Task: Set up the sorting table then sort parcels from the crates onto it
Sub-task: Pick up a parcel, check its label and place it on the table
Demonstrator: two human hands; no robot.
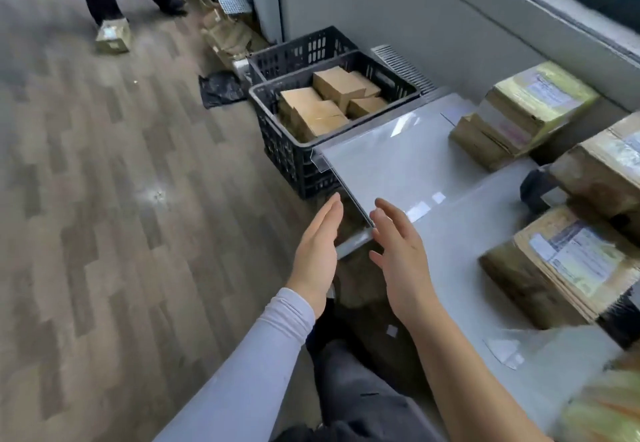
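Parcels (329,103) fill the black crate (294,150) at frame centre, just beyond the grey table's (450,240) far end; more parcels line the table's right edge. Both hands hover at the table's near corner, low centre: left hand (317,251) and right hand (401,254) released, fingers straight, holding nothing. A second crate (301,51) stands behind the first.

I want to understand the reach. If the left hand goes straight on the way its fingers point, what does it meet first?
Probably the black crate holding brown parcels. The left hand, open, points up past the table edge toward it. Depth is unclear, so it may brush the table corner first.
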